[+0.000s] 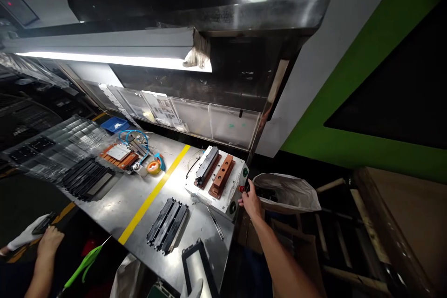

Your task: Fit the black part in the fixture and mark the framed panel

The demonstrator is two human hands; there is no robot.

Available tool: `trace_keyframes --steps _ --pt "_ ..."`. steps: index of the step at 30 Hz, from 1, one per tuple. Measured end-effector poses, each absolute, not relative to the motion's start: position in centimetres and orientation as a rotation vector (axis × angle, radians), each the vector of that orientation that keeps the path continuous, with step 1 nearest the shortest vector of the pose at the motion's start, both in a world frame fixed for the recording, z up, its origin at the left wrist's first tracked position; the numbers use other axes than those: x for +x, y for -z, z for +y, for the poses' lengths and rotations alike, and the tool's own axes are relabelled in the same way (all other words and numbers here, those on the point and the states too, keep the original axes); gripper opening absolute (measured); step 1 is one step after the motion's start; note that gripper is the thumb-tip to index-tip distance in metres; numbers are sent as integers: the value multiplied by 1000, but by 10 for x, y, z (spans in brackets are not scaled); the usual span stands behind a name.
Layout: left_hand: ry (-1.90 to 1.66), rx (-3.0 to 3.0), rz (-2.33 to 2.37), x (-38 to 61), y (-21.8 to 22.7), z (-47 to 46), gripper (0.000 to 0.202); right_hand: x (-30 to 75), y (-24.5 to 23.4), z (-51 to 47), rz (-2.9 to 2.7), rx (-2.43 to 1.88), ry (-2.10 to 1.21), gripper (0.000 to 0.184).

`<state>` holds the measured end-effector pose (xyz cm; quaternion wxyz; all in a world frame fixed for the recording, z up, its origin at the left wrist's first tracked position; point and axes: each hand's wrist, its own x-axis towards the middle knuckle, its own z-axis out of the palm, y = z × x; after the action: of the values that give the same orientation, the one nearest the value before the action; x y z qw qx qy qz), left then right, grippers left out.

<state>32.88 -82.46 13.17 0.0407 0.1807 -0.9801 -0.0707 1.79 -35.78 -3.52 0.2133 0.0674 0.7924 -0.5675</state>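
My right hand point(250, 200) reaches to the right side of a white fixture box point(228, 202) on the steel bench. Its fingers are gathered on a small red button point(240, 189) below a green one point(245, 172). On top of the box sit a grey-black module point(206, 165) and a copper-brown block point(222, 175). At the bottom edge only the white-gloved fingertips of my left hand point(195, 288) show. They grip a black rectangular frame point(196, 260) at the bench's near edge.
A stack of black frames point(167, 225) lies right of a yellow line point(153, 195). Further left are more black frames point(85, 178), an orange fixture point(118, 154), tape point(152, 167) and a blue tray point(114, 124). A co-worker's hands point(45, 237) are at lower left. A bag point(286, 191) hangs right.
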Motion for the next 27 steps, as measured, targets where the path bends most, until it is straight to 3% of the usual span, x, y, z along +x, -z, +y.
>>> trace_keyframes --steps 4,6,9,11,16,22,27 --pt "615 585 -2921 319 -117 -714 62 77 8 -296 1927 251 1792 60" --pt "856 552 -2884 313 -99 -638 57 112 -9 -266 1766 237 1960 66" --pt "1102 490 -2840 301 -73 -538 51 154 -42 -233 1813 276 2120 42" --pt "1246 473 -2801 294 -64 -496 50 171 -70 -222 1811 360 2259 41" --pt "1562 480 -2735 287 -80 -455 51 181 -136 -213 1593 121 2444 58" --pt "1980 666 -2632 281 -127 -432 57 185 -168 -210 2063 12 2235 43" --pt "2085 576 -2681 285 -127 -434 66 194 -175 -213 2183 -72 2154 45"
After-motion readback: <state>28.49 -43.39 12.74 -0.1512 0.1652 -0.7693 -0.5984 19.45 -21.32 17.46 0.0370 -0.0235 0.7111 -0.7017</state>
